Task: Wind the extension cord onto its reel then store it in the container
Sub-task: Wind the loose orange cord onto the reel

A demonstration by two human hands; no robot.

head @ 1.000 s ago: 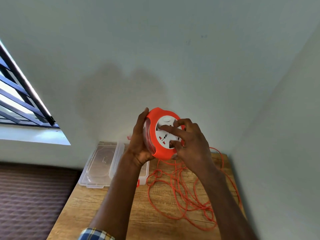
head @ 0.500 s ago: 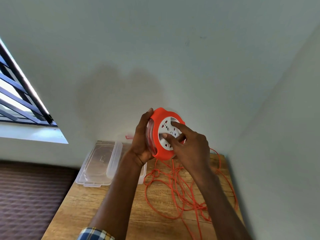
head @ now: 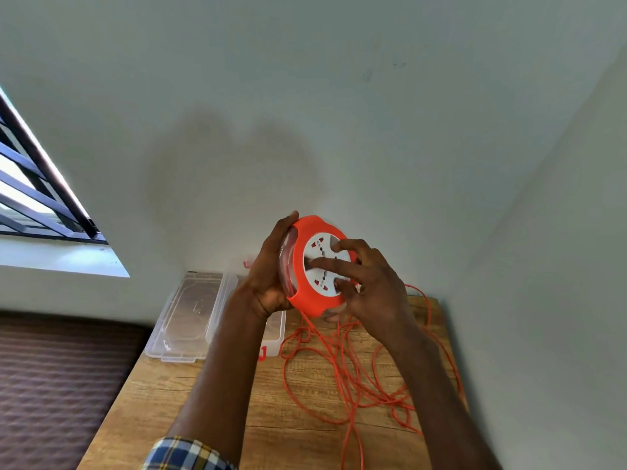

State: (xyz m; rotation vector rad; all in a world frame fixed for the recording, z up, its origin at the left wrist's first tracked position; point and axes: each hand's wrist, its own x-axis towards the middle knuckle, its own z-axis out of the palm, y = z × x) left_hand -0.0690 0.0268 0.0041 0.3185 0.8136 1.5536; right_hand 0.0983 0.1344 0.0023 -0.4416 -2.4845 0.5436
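**Reel held up, cord loose on the table**

Wooden table (head: pixel 210 401), lower frame: orange extension cord (head: pixel 342 371) sprawled in limp loops, likely to snag. Clear container (head: pixel 217 303), open, lies left of it. Your left hand (head: pixel 268 276) cups the orange reel (head: pixel 307 266) by its rim at centre frame; your right hand (head: pixel 369 283) presses spread fingers on the white socket face. Light, rigid plastic, probably; hold the rim and turn by the face.

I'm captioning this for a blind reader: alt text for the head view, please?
Two hands hold an orange cord reel above a wooden table: left hand grips its rim, right hand presses its white socket face. Loose orange cord sprawls below, beside a clear container.
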